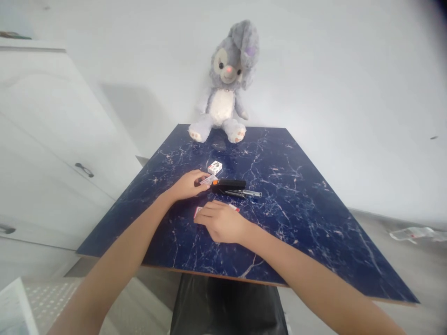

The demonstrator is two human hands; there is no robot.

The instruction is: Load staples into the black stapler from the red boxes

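Observation:
My left hand [190,185] pinches a small whitish printed piece [208,180] between thumb and fingers, at the left end of a black stapler [230,184] with an orange spot. The stapler lies on its side, with its metal part [249,192] showing along the near side. A small white box of staples [215,167] with dark and red print stands just behind my left fingertips. Nearer to me, my right hand [223,221] is closed, its fingers curled over a flat red-and-white card [197,211]. The hand covers most of this card.
The dark blue marbled table [296,209] reaches to the wall. A grey plush rabbit [223,93] sits at its far edge. White cabinets [52,139] stand to the left, a black seat [228,307] at the near edge. Clear plastic packaging [417,234] lies at the right.

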